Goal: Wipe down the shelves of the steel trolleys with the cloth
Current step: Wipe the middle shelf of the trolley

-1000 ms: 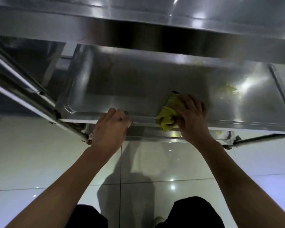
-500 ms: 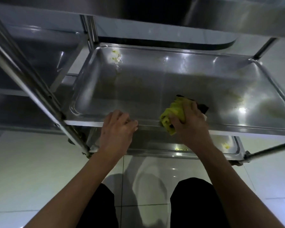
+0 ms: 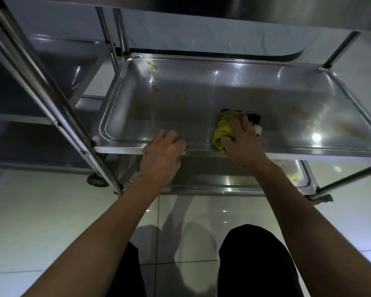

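Both hands work at the trolley's middle shelf [image 3: 201, 99]: the right hand [image 3: 242, 140] grips the yellow cloth [image 3: 223, 129] near its front edge, while the left hand [image 3: 163, 155] curls over the front rim.

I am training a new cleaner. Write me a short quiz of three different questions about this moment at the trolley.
1. True or false: the right hand presses the yellow-green cloth on the middle shelf.
2. The left hand grips: A) the shelf's front edge B) a trolley post C) the cloth.
3. Fill in: yellowish residue lies in the shelf's far ____ corner.

Key: 1 true; 2 A; 3 left.
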`<state>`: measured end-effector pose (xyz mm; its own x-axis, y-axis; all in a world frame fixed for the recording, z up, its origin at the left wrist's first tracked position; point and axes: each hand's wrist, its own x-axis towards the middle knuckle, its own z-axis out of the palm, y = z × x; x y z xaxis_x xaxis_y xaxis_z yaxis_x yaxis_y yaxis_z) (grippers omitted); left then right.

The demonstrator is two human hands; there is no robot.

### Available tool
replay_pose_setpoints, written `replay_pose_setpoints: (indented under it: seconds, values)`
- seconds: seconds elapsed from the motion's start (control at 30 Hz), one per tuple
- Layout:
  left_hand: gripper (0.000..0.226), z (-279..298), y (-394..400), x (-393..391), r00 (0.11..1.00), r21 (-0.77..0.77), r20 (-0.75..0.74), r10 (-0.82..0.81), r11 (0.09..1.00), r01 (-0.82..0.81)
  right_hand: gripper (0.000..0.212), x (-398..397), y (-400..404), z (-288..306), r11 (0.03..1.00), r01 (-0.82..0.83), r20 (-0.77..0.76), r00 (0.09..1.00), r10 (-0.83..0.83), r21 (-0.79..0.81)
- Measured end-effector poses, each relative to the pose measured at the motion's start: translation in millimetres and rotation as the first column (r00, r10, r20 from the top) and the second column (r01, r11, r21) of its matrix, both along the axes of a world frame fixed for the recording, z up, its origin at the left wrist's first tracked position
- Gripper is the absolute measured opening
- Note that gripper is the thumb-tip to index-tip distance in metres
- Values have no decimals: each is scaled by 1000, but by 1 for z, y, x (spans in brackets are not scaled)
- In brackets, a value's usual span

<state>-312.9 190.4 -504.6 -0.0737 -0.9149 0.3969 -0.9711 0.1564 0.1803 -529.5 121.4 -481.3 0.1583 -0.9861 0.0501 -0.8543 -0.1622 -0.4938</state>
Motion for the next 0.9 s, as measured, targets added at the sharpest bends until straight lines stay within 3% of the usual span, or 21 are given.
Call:
replay_pose_setpoints:
  seconds: [0.13, 0.23, 0.33, 0.43, 0.53, 0.7, 0.9]
  values:
    - [13, 3, -3, -2, 999, 38, -35, -20, 999, 22, 63, -4, -8, 8, 999, -32, 15, 999, 33, -26]
    - [29, 1, 10, 31, 1000, 36, -11, -13, 999, 13, 47, -3, -9, 10, 994, -55, -3, 998, 55, -98]
    - [34, -5, 30, 81, 989, -23, 42, 143, 990, -143, 41, 6, -11, 1, 982, -135, -246, 964, 100, -133]
    - [39, -14, 45, 102, 978, -23, 106, 178, 984, -177, 51, 31, -11, -4, 980, -190, -319, 933, 164, -53]
    - [41, -18, 52, 104, 978, 25, 109, 175, 984, -179, 56, 71, -4, -7, 974, -226, -197, 956, 219, -12]
    - [50, -17, 62, 116, 986, 64, 51, 156, 985, -159, 55, 142, 1, -14, 949, -315, -137, 940, 312, 1]
    - [53, -19, 73, 118, 987, 62, 19, 162, 985, -163, 45, 214, -5, -19, 834, -549, -170, 818, 550, 56]
